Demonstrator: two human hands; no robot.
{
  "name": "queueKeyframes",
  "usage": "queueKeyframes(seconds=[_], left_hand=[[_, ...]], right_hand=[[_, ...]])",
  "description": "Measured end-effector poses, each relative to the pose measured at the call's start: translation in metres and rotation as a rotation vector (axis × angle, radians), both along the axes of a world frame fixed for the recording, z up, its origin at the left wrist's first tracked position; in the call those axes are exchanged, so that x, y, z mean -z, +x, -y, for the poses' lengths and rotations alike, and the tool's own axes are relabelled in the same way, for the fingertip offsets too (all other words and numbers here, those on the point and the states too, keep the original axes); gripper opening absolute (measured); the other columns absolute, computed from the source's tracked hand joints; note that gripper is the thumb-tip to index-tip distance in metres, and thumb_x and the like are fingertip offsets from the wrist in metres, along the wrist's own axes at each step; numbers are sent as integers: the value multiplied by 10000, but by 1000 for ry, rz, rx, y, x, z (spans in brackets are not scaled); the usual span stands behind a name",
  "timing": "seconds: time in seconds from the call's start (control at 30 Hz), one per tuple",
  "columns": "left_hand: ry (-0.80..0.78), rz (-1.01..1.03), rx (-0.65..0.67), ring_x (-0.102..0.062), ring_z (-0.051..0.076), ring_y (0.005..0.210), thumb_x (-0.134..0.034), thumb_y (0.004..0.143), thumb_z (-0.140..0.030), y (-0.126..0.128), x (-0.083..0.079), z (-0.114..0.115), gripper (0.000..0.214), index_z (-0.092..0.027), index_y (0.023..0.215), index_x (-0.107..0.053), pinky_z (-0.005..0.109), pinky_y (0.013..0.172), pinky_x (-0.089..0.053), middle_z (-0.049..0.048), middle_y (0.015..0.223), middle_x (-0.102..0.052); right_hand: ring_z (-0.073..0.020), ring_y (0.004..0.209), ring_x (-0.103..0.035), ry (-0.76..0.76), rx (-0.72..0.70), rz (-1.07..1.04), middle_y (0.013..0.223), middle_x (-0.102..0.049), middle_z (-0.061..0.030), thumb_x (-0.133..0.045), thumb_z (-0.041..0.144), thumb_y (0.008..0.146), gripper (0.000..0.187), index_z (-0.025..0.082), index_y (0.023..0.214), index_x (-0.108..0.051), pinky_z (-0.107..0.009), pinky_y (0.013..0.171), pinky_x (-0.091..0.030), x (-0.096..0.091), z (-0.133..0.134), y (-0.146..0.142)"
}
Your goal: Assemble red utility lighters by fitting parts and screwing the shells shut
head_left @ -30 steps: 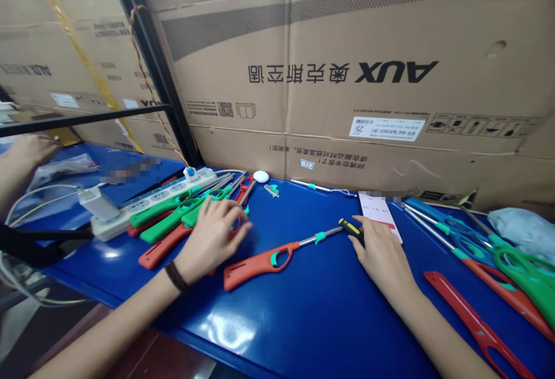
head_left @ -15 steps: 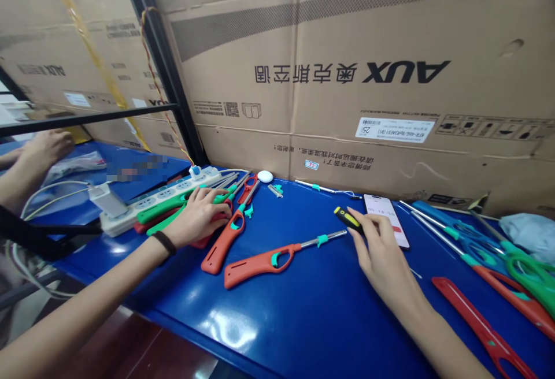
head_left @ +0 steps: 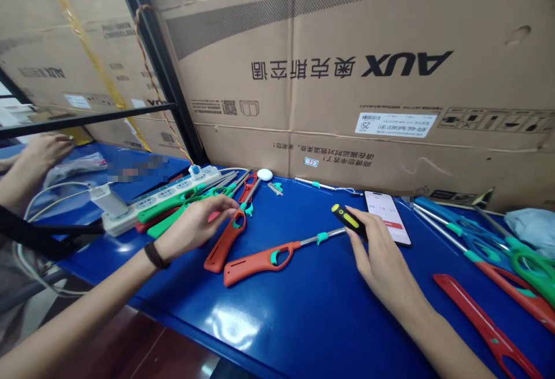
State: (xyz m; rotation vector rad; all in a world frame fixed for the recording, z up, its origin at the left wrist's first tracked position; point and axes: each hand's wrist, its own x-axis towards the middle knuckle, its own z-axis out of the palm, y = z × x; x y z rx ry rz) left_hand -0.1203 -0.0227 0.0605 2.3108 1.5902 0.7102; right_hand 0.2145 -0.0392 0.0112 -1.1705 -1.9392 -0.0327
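My left hand (head_left: pixel 191 227) reaches over a pile of green and red long-nosed lighters (head_left: pixel 173 208). Its fingers are stretched out, and the fingertips touch the upper end of an orange lighter (head_left: pixel 225 240) lying at a slant. A second orange lighter (head_left: pixel 260 260) with a metal nozzle lies in the middle of the blue table (head_left: pixel 303 315). My right hand (head_left: pixel 381 260) is closed on a black-and-yellow screwdriver (head_left: pixel 347 219), whose handle sticks out above the fingers, right by that lighter's nozzle tip.
A phone (head_left: pixel 387 225) with a lit screen lies behind my right hand. More lighters, blue, green and red (head_left: pixel 494 252), lie at the right. A white power strip (head_left: pixel 160 197) and a white round disc (head_left: pixel 264 174) sit at the back. Another person's hand (head_left: pixel 41 151) is at far left. Large cardboard boxes (head_left: pixel 347 78) wall the back.
My left hand drew an orange lighter out of the pile and laid it at a slant beside the middle one. My right hand lifted the screwdriver slightly off the nozzle tip.
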Motion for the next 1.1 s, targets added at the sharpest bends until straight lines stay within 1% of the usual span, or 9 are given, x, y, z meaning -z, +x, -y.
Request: queueKeyframes(seconds=[0.1,0.27,0.4,0.53,0.7,0.8,0.93,1.0,1.1], left_hand=[[-90,189,20,-636,218,962,-510,872,-457,13,6,26,322,-190,975,-657,316,863,-509,47,1016,-697],[-233,395,-102,-671,211,802,-583,819,-497,18,19,60,358,-167,906,-690,319,759,-564,56,884,-730],[-222,429,-144,-671,201,806,-606,808,-494,13,25,73,331,-174,850,-683,294,755,-562,44,878,-725],[-194,400,-135,-669,182,793,-574,847,-445,11,27,73,288,-171,853,-661,262,732,-554,37,866,-714],[-57,202,67,-621,177,1043,-465,931,-264,24,37,69,164,-193,956,-610,277,904,-494,52,1052,-678],[-27,108,232,-534,160,1197,-411,950,-187,36,45,71,165,-199,974,-574,276,991,-444,67,1181,-633],[-55,50,356,-498,156,1241,-400,951,-157,45,49,71,176,-196,970,-571,273,1011,-435,84,1245,-606],[-70,53,412,-503,159,1238,-400,950,-153,46,48,68,181,-191,973,-575,272,1010,-436,87,1268,-591],[-82,61,512,-502,162,1237,-408,951,-155,46,47,60,173,-184,987,-575,267,1018,-426,84,1268,-591]], right_hand=[[-259,1121,-549,-15,2,-7,1196,-553,-142,-393,257,947,357,204,1299,-414,-435,937,-463,1,0,0],[-257,1114,-560,-54,-19,18,1196,-559,-134,-405,280,944,363,215,1301,-414,-429,930,-470,4,0,1],[-246,1105,-567,-73,-36,46,1188,-563,-123,-414,284,944,362,223,1301,-411,-395,909,-488,6,0,2],[-236,1108,-566,-96,-48,66,1189,-557,-123,-416,277,946,355,219,1296,-406,-375,901,-495,7,0,2],[-229,1094,-576,-136,-71,100,1182,-575,-114,-420,278,941,347,219,1283,-402,-376,894,-501,7,4,-3],[-219,1002,-621,-165,-50,161,1085,-630,-70,-485,275,905,352,238,1253,-453,-334,777,-545,5,9,-4],[-173,795,-673,-168,-87,321,1069,-642,-26,-515,169,850,384,268,1221,-535,-251,546,-522,3,7,-3],[-140,697,-670,-233,-131,398,1141,-612,-23,-542,113,797,464,284,1228,-548,-239,523,-501,2,5,-4],[-153,742,-675,-381,-200,477,1195,-597,-15,-568,67,716,536,299,1199,-575,-245,589,-493,-1,4,-7]])
